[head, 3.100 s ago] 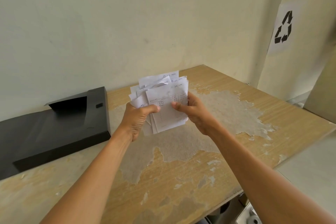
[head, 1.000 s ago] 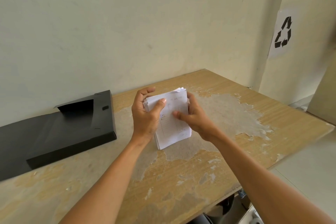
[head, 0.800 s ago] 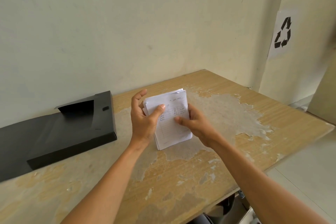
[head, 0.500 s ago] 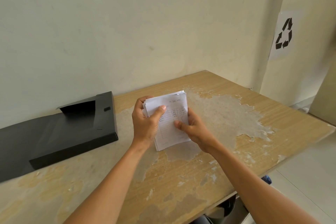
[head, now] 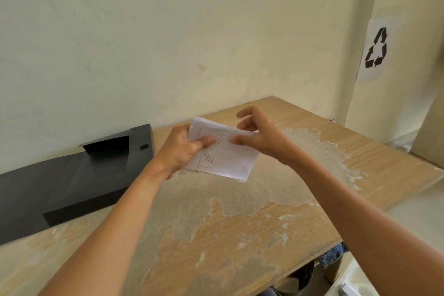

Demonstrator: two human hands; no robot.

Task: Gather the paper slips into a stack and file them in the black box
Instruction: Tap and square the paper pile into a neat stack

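A squared-up stack of white printed paper slips (head: pixel 223 156) is held in the air above the table, tilted with its far edge leaning left. My left hand (head: pixel 182 149) grips its left edge, thumb on top. My right hand (head: pixel 259 137) pinches the stack's upper right edge between thumb and fingers, with the index finger raised. The black box (head: pixel 72 175) lies flat on the table to the left, against the wall, its lid open with a recess showing at the far end.
The worn wooden table (head: pixel 240 235) has large patches of peeled veneer. Its right and near edges drop off to the floor. A plain wall stands behind, and a recycling sign (head: pixel 376 48) hangs on the wall at the right.
The loose, uneven bundle has been tapped into a tidy stack. In the last half second the stack has tilted and swung left towards the box, and my right hand has shifted to its top edge.
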